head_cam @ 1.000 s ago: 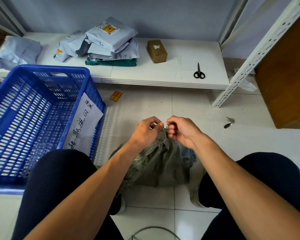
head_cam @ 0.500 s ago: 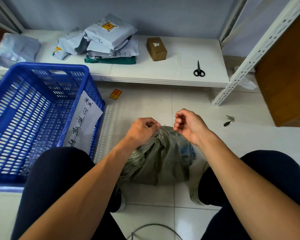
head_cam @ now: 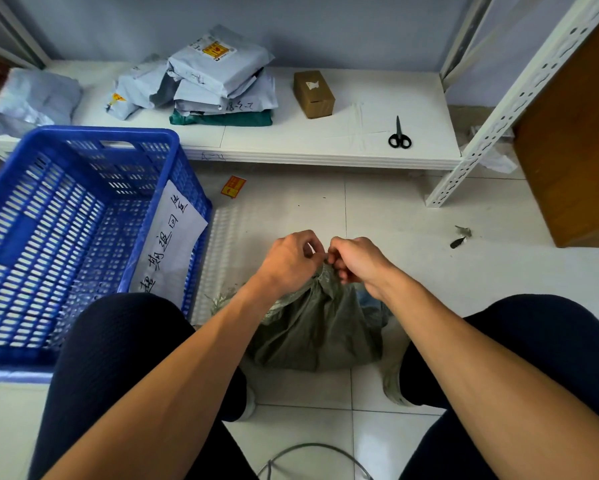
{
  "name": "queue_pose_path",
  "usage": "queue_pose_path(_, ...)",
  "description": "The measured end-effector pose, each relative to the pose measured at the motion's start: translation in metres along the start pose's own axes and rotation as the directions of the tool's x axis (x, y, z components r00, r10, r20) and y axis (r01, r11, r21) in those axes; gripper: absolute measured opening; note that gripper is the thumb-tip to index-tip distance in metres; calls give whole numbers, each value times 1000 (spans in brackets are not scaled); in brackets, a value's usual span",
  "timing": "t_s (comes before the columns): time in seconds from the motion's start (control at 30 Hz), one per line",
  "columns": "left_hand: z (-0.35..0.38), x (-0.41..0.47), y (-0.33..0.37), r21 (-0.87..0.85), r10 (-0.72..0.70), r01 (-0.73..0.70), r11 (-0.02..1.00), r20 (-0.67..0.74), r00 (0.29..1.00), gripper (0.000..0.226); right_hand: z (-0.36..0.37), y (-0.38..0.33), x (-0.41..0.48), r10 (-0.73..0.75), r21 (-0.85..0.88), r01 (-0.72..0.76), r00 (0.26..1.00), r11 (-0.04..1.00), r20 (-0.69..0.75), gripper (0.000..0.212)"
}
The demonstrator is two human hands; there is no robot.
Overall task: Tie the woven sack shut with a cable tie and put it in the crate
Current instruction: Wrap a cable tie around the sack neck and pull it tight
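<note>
Green woven sack (head_cam: 319, 327) is on the floor (head_cam: 412, 220), lower centre of frame, between the knees, neck gathered at its top. Left hand (head_cam: 291, 261) and right hand (head_cam: 357, 263) are both curled tight at that neck, fingertips meeting and pinching it. Cable tie is too small to be made out between them; whether it is threaded cannot be told.

Step judged: cinching. Neck should be kept bunched by one hand while the tail is pulled straight through by the other, low on the gather so no fabric slips out. Tightness to be checked before release.

Blue crate (head_cam: 111, 133) stands at left of frame, just beside the left knee, top open, paper sheet (head_cam: 170, 244) on its right-hand wall. Only that knee is judged to obstruct the lift. Scissors (head_cam: 399, 135) lie on the white shelf (head_cam: 291, 143), upper right, near a cardboard box (head_cam: 313, 93) and stacked parcels (head_cam: 218, 74). Grey cable loop (head_cam: 312, 448) at bottom centre could be snagged by a foot.
</note>
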State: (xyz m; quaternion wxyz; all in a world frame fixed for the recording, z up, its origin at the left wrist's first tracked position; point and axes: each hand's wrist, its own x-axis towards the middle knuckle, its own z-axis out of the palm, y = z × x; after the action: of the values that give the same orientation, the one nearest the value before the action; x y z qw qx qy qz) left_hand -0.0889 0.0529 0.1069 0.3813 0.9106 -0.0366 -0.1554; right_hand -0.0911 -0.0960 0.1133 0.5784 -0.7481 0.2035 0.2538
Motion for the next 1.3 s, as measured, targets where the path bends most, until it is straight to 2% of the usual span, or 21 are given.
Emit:
queue_pose_path(0.27,3,1,-1,130,12,-9,991,-20,1000,2,-4,1,3,62,251,-26,989,968,-136,18)
queue_pose_path(0.4,0,0,-1,170,15,-10,985,-27,1000,13,-4,-5,0,59,301,-10,986,953,-153,15)
queue_pose_path(0.67,2,-6,-13,278,124,-121,953,5,992,15,-5,0,-8,6,235,15,996,972,-87,14)
queue_pose_path(0.77,1,-9,-15,278,149,-164,947,72,986,34,-8,0,-10,4,253,14,997,967,-71,17)
queue_pose_path(0.83,3,-10,-12,364,173,-195,911,92,981,44,-9,0,-10,1,258,18,997,966,-72,18)
queue_pose_path(1.0,6,-14,-6,459,264,-240,856,12,964,40,-8,-1,-10,1,240,24,995,970,-102,21)
queue_pose_path(1.13,5,-16,-5,454,302,-252,855,-39,953,40,-2,3,-11,-2,95,11,995,995,-97,31)
queue_pose_path(1.3,5,-14,-7,451,293,-276,849,34,956,39,7,9,-12,29,26,-29,999,999,-14,29)
